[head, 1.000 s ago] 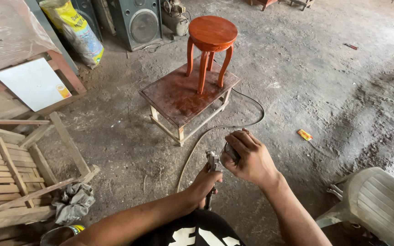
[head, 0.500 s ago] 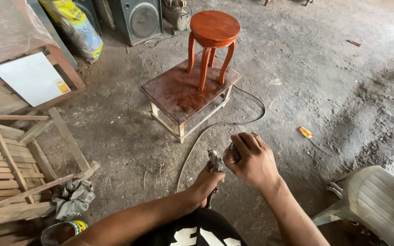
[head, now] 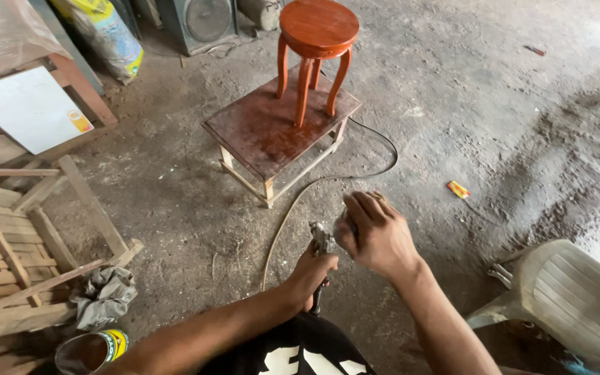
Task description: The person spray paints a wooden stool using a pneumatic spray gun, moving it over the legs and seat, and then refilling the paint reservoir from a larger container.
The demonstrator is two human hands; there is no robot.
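Both hands closed on a small metal spray tool, low over the dirt floor.

The left hand (head: 312, 267) has its fingers wrapped tight round the grip of the spray tool (head: 322, 237), and the right hand (head: 376, 232) cups the top, fingers curled over what looks like a cap or cup, though it is mostly hidden. Just beyond the fingers a hose (head: 293, 208) trails off toward the low table (head: 258, 132) bearing the red stool (head: 317, 31). A twist with a loose grip could spill or misfire; the slack hose could snag the table leg and jerk the tool.
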